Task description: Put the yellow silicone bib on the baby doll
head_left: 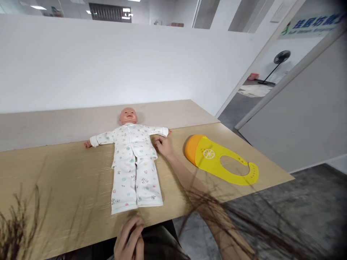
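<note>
A baby doll (128, 116) lies on its back on the table with both arms spread. It wears a white printed jacket (130, 142) and matching trousers (148, 186). My right hand (163, 145) rests by the doll's side, under its outstretched arm. Its fingers are curled, with nothing visible in them; whether they touch the jacket I cannot tell. Near the table's front edge, below the trouser legs, my left hand (129, 236) is loosely bent and holds nothing. A yellow bib (217, 169) with an orange pocket lies flat to the right of my right forearm.
The wooden table (62, 187) has a paler strip (48, 126) along its back, against a white partition (94, 65). Its right edge slants past the bib. Beyond a doorway stands a black fan (282, 57). Blurred strands of hair cross the lower view.
</note>
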The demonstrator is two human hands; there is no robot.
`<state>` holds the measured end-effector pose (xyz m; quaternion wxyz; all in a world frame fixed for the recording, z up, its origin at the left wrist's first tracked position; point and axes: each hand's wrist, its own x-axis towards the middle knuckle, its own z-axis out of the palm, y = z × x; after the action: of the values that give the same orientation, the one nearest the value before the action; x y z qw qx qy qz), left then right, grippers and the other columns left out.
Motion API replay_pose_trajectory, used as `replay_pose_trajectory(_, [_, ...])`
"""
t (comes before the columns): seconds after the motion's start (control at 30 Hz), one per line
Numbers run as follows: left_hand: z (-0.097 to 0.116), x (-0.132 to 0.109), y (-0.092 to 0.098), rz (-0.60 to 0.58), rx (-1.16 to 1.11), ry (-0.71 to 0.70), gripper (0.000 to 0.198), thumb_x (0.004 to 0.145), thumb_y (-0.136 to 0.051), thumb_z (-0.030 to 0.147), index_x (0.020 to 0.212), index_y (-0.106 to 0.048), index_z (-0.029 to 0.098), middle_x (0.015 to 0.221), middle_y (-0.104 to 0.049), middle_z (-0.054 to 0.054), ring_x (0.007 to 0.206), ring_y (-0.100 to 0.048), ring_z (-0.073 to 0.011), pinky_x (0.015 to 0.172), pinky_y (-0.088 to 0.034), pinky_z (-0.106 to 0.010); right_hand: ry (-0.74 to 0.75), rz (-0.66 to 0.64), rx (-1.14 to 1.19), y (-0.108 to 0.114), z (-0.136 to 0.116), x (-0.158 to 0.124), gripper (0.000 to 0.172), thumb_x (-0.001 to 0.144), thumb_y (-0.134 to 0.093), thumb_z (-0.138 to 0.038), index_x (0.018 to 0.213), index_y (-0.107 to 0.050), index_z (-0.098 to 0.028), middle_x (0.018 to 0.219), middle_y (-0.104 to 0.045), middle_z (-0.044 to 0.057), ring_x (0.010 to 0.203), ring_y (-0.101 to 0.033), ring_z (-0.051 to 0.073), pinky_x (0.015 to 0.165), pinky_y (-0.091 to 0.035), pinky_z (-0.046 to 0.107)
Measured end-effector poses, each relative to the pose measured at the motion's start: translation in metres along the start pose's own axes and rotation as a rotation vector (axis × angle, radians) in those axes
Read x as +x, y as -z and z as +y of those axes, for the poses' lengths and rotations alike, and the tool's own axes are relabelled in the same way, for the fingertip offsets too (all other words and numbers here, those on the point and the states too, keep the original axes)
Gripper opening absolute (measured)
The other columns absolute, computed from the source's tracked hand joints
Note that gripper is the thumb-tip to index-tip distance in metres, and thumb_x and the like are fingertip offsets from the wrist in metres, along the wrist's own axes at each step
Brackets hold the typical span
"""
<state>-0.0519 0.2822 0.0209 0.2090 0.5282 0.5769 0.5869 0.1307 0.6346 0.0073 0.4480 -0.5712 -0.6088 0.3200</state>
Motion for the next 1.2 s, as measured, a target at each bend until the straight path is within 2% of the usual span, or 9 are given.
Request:
replay_pose_trajectory(0.13, [-0.013, 0.009, 0.004, -0.120, 0.286, -0.397, 0.041, 0.081, -0.063, 0.004, 0.114, -0.076, 0.025, 0.132, -0.068, -0.011, 0.124, -0.063, -0.0290, 0.100, -0.054, -0.039, 0.027, -0.006, -0.019, -0.001, -0.009, -0.017, 0.017, 0.080, -0.049, -0.015, 0.080, -0.066, -0.019, 0.086, -0.071, 0.004, 0.081, -0.064, 0.020, 0.080, -0.050, 0.032])
replay_pose_trajectory(0.23, [-0.018, 0.010, 0.005, -0.116, 0.403, -0.524, 0.040, 0.080, -0.063, 0.002, 0.113, -0.073, 0.023, 0.133, -0.066, -0.013, 0.127, -0.061, -0.0294, 0.103, -0.052, -0.041, 0.024, -0.031, -0.010, -0.002, -0.014, -0.030, 0.018, 0.080, -0.048, -0.015, 0.080, -0.066, -0.018, 0.085, -0.071, 0.003, 0.080, -0.064, 0.020, 0.078, -0.049, 0.030])
replay_pose_trajectory(0.3, [-0.020, 0.008, 0.005, -0.087, 0.451, -0.519, 0.037, 0.080, -0.062, 0.002, 0.110, -0.072, 0.023, 0.129, -0.065, -0.013, 0.122, -0.062, -0.0283, 0.101, -0.053, -0.042, 0.014, -0.042, -0.002, -0.002, -0.017, -0.039, 0.019, 0.081, -0.048, -0.016, 0.082, -0.067, -0.018, 0.083, -0.071, 0.003, 0.078, -0.063, 0.019, 0.077, -0.049, 0.029])
replay_pose_trajectory(0.4, [-0.021, 0.005, 0.003, -0.077, 0.565, -0.517, 0.038, 0.082, -0.063, 0.005, 0.116, -0.071, 0.022, 0.130, -0.061, -0.016, 0.122, -0.061, -0.0306, 0.099, -0.052, -0.044, 0.027, -0.037, -0.006, -0.003, -0.022, -0.052, 0.018, 0.082, -0.049, -0.016, 0.082, -0.067, -0.017, 0.085, -0.071, 0.003, 0.077, -0.063, 0.018, 0.077, -0.048, 0.028])
replay_pose_trajectory(0.53, [-0.020, 0.006, -0.004, -0.085, 0.744, -0.492, 0.041, 0.086, -0.062, 0.013, 0.125, -0.070, 0.020, 0.136, -0.058, -0.019, 0.124, -0.057, -0.0354, 0.099, -0.048, -0.050, 0.063, -0.018, -0.013, -0.004, -0.030, -0.069, 0.018, 0.083, -0.049, -0.014, 0.083, -0.067, -0.018, 0.090, -0.072, 0.005, 0.084, -0.065, 0.019, 0.080, -0.048, 0.028])
replay_pose_trajectory(0.67, [-0.016, 0.010, -0.010, -0.105, 0.828, -0.461, 0.044, 0.089, -0.060, 0.019, 0.132, -0.068, 0.022, 0.135, -0.061, -0.019, 0.126, -0.056, -0.0369, 0.101, -0.045, -0.053, 0.029, 0.027, -0.003, -0.005, -0.032, -0.080, 0.017, 0.084, -0.050, -0.012, 0.087, -0.066, -0.016, 0.094, -0.072, 0.008, 0.091, -0.065, 0.021, 0.086, -0.047, 0.030])
replay_pose_trajectory(0.87, [-0.013, 0.012, -0.012, -0.143, 0.861, -0.484, 0.046, 0.092, -0.056, 0.021, 0.137, -0.064, 0.018, 0.137, -0.063, -0.018, 0.131, -0.054, -0.0358, 0.117, -0.026, -0.064, 0.024, 0.020, 0.000, -0.005, -0.032, -0.084, 0.017, 0.085, -0.049, -0.009, 0.087, -0.064, -0.015, 0.095, -0.072, 0.008, 0.089, -0.064, 0.021, 0.085, -0.046, 0.030])
replay_pose_trajectory(1.03, [-0.009, 0.016, -0.014, -0.148, 0.967, -0.547, 0.044, 0.091, -0.057, 0.023, 0.133, -0.067, 0.014, 0.131, -0.065, -0.021, 0.124, -0.057, -0.0376, 0.113, -0.033, -0.061, 0.019, 0.013, 0.000, -0.004, -0.035, -0.085, 0.016, 0.084, -0.051, -0.007, 0.085, -0.064, -0.016, 0.094, -0.072, 0.007, 0.090, -0.063, 0.021, 0.085, -0.045, 0.030])
replay_pose_trajectory(1.2, [-0.003, 0.022, -0.015, -0.180, 1.029, -0.554, 0.041, 0.094, -0.054, 0.026, 0.130, -0.068, 0.014, 0.121, -0.069, -0.019, 0.114, -0.062, -0.0353, 0.108, -0.040, -0.055, 0.013, 0.024, 0.002, -0.004, -0.038, -0.086, 0.016, 0.083, -0.051, -0.007, 0.084, -0.065, -0.016, 0.093, -0.072, 0.007, 0.089, -0.064, 0.020, 0.087, -0.046, 0.030])
